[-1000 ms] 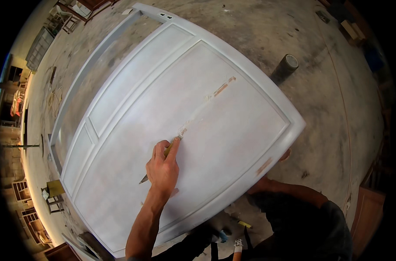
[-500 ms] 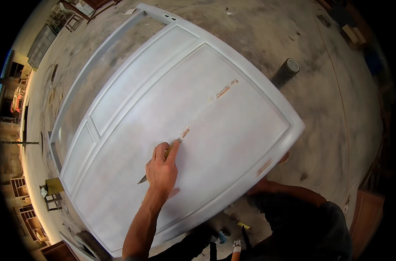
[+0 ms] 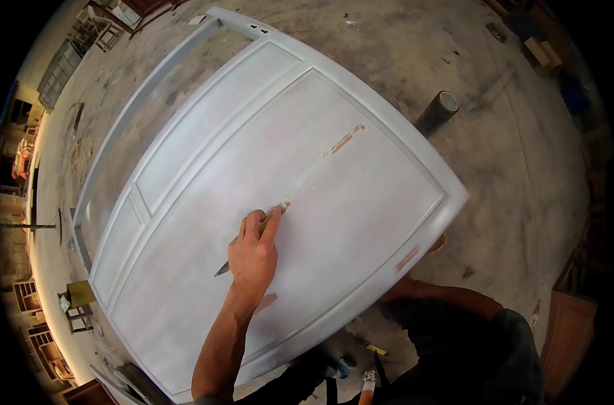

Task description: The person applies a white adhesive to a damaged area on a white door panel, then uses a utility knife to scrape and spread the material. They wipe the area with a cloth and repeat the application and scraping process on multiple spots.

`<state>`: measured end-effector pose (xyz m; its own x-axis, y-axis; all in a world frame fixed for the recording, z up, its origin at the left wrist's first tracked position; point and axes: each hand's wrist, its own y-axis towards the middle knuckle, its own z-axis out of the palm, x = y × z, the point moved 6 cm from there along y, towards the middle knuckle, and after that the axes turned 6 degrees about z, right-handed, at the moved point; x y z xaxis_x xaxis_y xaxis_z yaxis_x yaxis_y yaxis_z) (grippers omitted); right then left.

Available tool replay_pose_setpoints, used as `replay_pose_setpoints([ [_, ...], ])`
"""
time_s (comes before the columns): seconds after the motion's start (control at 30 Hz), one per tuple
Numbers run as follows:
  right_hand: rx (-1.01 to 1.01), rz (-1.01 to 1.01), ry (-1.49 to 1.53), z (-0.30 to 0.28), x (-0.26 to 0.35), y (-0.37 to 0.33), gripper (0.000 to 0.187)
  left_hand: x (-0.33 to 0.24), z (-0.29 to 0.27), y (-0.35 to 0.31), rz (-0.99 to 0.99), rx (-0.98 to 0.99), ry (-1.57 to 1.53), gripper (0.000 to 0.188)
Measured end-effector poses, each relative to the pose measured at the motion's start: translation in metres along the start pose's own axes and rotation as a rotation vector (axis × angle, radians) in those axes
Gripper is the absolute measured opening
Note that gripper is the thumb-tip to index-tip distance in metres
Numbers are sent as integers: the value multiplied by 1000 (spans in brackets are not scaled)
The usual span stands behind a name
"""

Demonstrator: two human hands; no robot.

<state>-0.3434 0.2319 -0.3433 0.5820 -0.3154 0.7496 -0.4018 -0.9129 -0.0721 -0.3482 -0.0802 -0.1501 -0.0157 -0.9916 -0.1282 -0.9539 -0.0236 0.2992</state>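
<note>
A large white-painted wooden panel (image 3: 206,236) with raised frame mouldings lies tilted before me. My left hand (image 3: 254,253) is closed around a slim tool (image 3: 266,221) with a yellowish middle and a dark pointed rear end. Its front end touches the panel at a small brown bare spot, with pale flakes just beyond. Farther up the same line runs a longer brown scrape (image 3: 347,139). A reddish-brown patch (image 3: 265,302) shows beside my left wrist. My right hand (image 3: 403,289) reaches to the panel's right edge; its fingers are mostly hidden by the panel.
Beyond the right edge stands a dark cylinder (image 3: 438,113) on the stained concrete floor (image 3: 503,175). A brown wooden panel (image 3: 570,331) leans at the lower right. Chairs (image 3: 108,32) and a small stand (image 3: 79,307) are at the left. The white panel's far left has an open frame.
My left hand has slid the tool slightly up along the line, and its front end now covers more of the small brown spot. The view has shifted a little; the right arm stays put.
</note>
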Motion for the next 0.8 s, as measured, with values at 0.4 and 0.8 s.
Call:
replay_pose_setpoints([
  [0.4, -31, 9, -127, -13, 11, 6, 51, 4, -1, -16, -24, -20, 5, 46],
  [0.8, 51, 94, 87, -3, 4, 1, 53, 2, 3, 6, 18, -3, -18, 50],
])
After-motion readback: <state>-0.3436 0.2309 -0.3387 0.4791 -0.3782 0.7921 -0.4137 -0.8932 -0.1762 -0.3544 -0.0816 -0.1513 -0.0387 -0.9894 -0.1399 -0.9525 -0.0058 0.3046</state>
